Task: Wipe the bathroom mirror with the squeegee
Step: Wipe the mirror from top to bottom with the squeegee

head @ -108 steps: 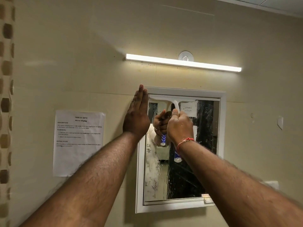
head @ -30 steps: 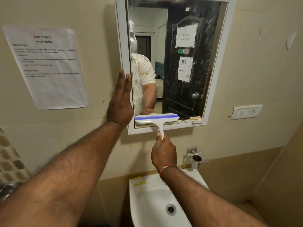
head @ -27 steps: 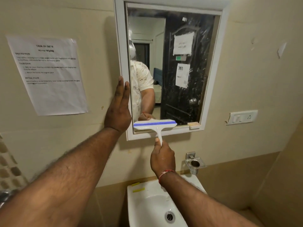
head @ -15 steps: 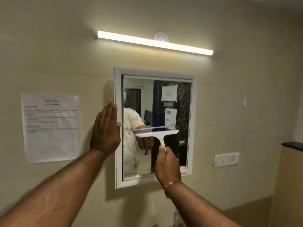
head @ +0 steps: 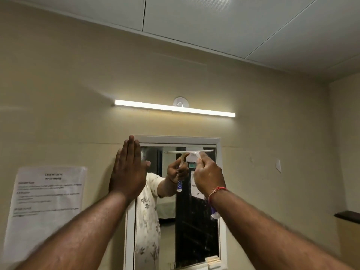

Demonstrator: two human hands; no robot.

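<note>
The white-framed bathroom mirror [head: 219, 172] hangs on the beige wall under a tube light. My right hand [head: 209, 174] is closed around the handle of the white squeegee [head: 191, 152]. Its blade lies level against the glass at the mirror's top right. The blue-and-white handle end [head: 215, 214] sticks out below my wrist. My left hand [head: 128, 170] lies flat, fingers up, on the mirror's left frame near the top corner. The glass reflects a person's arm holding the squeegee.
A lit tube light [head: 174, 108] runs above the mirror. A printed paper sheet [head: 45, 207] is stuck to the wall at the left. A small white wall plate [head: 278, 165] sits to the right, and a dark ledge [head: 347, 216] juts out at the far right.
The squeegee has gone from the bottom edge of the mirror up to its top right. My left hand slid up the left frame. The view tilted upward, away from the sink.
</note>
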